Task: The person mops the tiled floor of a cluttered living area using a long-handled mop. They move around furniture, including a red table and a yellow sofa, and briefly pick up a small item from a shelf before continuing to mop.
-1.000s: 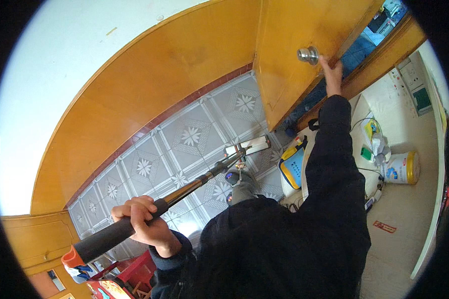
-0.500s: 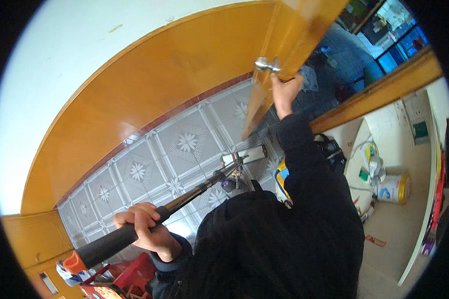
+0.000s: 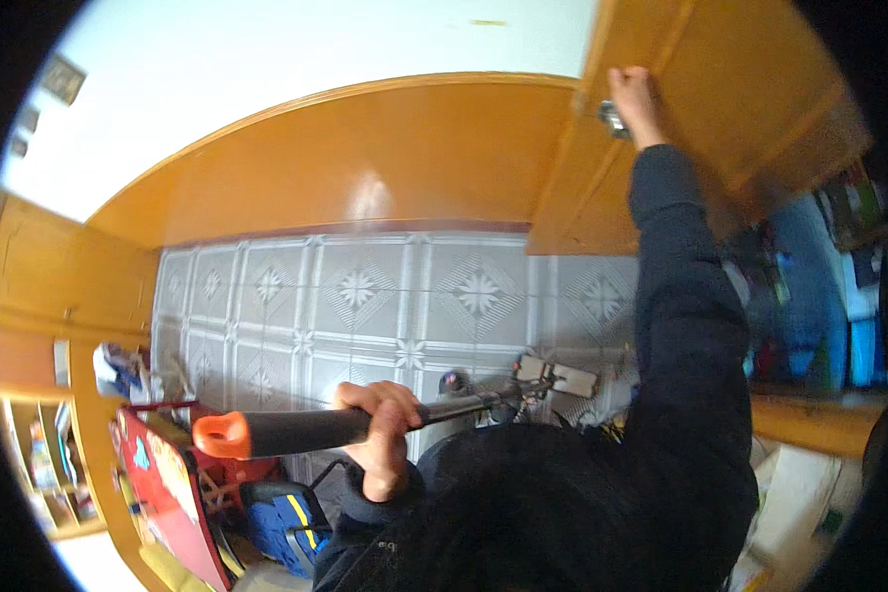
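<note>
My left hand [image 3: 380, 429] is wrapped round the black foam grip of a mop [image 3: 331, 432] with an orange end cap. Its dark pole slants rightward past my body to a pale, flat mop head [image 3: 557, 377] on the tiled floor. My raised right hand [image 3: 636, 104] has its fingers curled at the metal handle [image 3: 612, 120] of a wooden door [image 3: 720, 89], at the upper right. The hand partly covers the handle, so the exact finger contact is hard to see.
Wood panelling [image 3: 365, 163] runs along the wall behind the patterned grey floor tiles [image 3: 360, 286]. At lower left are a red table [image 3: 173, 493], a blue bag [image 3: 281, 523] and a bookshelf [image 3: 54, 459]. A darker room [image 3: 809, 286] lies beyond the door at right.
The view has turned. The door has swung so its broad face shows, with my right hand staying at its handle. The mop has gone from steeply slanted to nearly level in view.
</note>
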The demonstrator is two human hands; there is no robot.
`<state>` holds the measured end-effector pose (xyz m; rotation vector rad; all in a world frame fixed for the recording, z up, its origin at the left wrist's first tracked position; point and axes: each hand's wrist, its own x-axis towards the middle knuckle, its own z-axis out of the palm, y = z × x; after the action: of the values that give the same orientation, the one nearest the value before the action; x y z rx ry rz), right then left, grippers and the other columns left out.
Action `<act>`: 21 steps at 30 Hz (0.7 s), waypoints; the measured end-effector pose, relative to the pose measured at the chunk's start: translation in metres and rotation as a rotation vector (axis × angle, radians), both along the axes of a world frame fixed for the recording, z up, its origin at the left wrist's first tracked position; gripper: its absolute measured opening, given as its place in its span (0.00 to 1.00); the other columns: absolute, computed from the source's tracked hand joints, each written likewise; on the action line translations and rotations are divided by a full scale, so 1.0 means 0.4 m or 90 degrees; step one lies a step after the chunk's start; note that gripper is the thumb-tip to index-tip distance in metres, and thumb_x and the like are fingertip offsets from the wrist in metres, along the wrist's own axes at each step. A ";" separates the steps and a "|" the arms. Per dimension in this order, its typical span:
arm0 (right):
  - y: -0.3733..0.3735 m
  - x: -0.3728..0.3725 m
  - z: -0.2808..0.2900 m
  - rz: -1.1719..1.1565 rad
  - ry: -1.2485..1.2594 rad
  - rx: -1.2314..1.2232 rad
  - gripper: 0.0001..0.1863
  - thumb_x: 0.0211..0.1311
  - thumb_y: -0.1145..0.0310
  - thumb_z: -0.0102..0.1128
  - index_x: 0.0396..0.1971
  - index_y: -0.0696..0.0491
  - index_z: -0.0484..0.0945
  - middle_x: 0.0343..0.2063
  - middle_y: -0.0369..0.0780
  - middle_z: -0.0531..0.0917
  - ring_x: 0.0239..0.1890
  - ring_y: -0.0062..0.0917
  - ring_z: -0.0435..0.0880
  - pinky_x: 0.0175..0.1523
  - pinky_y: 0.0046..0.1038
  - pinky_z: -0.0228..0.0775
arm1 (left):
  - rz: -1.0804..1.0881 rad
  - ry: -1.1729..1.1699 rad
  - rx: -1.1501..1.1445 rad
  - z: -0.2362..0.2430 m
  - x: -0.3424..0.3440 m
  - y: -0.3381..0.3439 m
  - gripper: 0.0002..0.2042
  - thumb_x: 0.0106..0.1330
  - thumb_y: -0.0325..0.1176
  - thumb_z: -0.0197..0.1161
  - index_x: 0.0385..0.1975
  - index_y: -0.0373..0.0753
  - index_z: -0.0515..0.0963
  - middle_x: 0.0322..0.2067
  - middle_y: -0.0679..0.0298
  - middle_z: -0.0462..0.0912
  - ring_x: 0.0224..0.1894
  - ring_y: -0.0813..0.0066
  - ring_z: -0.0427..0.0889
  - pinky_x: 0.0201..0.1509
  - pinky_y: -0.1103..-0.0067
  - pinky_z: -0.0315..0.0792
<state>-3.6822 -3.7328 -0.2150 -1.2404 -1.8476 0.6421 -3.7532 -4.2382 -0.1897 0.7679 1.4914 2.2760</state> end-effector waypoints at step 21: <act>-0.724 -0.177 -0.516 0.827 -0.254 -0.382 0.47 0.38 0.60 0.74 0.62 0.47 0.61 0.61 0.42 0.64 0.66 0.39 0.55 0.70 0.39 0.44 | -0.247 -0.144 0.069 -0.043 -0.644 0.152 0.08 0.55 0.28 0.63 0.21 0.40 0.69 0.12 0.66 0.70 0.13 0.77 0.68 0.21 0.79 0.68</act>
<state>-3.7529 -4.0223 -0.4213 -0.2886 -2.8367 1.8252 -4.0109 -4.1772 -0.2067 0.7271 1.0244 2.0773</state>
